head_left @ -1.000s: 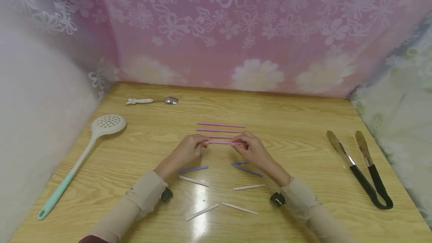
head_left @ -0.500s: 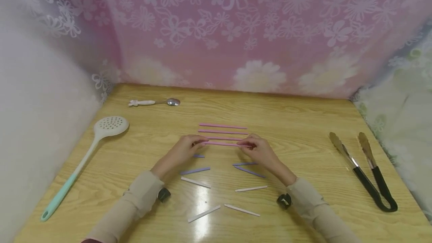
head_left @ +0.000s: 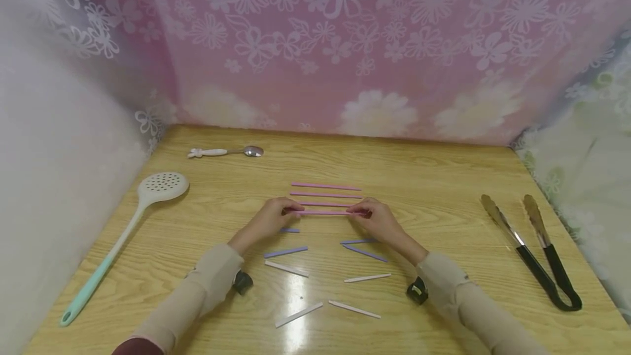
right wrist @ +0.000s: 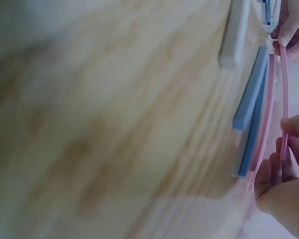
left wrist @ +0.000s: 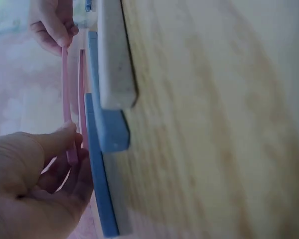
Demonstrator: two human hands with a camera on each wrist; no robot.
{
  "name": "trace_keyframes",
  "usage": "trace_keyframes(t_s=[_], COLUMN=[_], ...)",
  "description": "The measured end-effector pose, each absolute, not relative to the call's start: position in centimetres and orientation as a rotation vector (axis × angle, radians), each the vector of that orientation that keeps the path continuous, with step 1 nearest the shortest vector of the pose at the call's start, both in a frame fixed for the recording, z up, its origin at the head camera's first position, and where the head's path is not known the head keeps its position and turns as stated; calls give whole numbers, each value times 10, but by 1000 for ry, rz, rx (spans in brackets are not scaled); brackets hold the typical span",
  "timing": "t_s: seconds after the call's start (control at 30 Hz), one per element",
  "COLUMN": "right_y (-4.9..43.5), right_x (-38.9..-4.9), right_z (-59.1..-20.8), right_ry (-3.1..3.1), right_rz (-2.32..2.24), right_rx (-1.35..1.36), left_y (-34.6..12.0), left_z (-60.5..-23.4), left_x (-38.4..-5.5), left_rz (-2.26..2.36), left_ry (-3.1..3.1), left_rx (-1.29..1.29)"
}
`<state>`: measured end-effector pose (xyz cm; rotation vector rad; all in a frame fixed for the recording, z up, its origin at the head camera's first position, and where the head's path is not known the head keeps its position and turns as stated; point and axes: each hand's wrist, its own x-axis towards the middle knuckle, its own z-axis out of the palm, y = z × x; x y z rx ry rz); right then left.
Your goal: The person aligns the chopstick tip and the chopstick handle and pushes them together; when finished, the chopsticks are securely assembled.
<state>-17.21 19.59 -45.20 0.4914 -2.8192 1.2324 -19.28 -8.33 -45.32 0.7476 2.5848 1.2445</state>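
Observation:
A thin pink stick [head_left: 322, 212] lies crosswise between my two hands in the head view. My left hand [head_left: 270, 217] pinches its left end between thumb and fingers, and my right hand [head_left: 380, 219] pinches the right end. Both wrist views show this pink stick [left wrist: 66, 87] raised off the table, with another pink stick [right wrist: 269, 107] beyond it. Behind the hands, more pink sticks [head_left: 326, 195] lie in parallel rows. Nearer than the hands are blue sticks [head_left: 286, 252], one partly covered by the left hand, and several white sticks [head_left: 367, 278] laid at slants.
A slotted spatula [head_left: 162, 186] with a mint handle lies at the table's left. At the back left is a spoon [head_left: 253, 151] with a white handle. Spread tongs [head_left: 542, 267] with black handles lie on the right. A pink flowered cloth [head_left: 305, 59] hangs behind the wooden table [head_left: 434, 174].
Both hands have slid outward along the held pink stick, so more of its middle shows. The view has shifted slightly; the sticks on the table have stayed in place.

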Motion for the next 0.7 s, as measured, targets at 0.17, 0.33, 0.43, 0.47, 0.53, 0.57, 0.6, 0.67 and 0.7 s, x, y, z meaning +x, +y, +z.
trace_keyframes(t_s=[0.17, 0.33, 0.43, 0.47, 0.53, 0.57, 0.6, 0.67, 0.7], right_y=[195, 194, 193, 193, 193, 193, 193, 193, 193], right_x=[-175, -177, -178, -178, -178, -178, -178, -178, -178], right_z=[-457, -459, -459, -459, -458, -458, -458, -458, -458], right_ry=[-2846, -2849, -2854, -2859, -2871, -2877, -2883, -2893, -2899], right_rz=[1180, 1138, 1120, 1120, 1120, 1123, 1127, 1134, 1136], right_rx=[500, 509, 498, 494, 485, 479, 477, 468, 459], left_y=[-80, -77, -75, -75, -76, -76, -76, -76, -77], left_z=[-454, -453, -452, -451, -452, -452, -452, -453, -454], left_x=[-193, -195, -195, -195, -196, -196, -196, -197, -198], left_rz=[1227, 1152, 1127, 1123, 1123, 1123, 1121, 1126, 1129], left_ry=[2611, 2674, 2689, 2689, 2682, 2679, 2678, 2671, 2668], left_rx=[739, 736, 737, 742, 749, 753, 758, 763, 764])
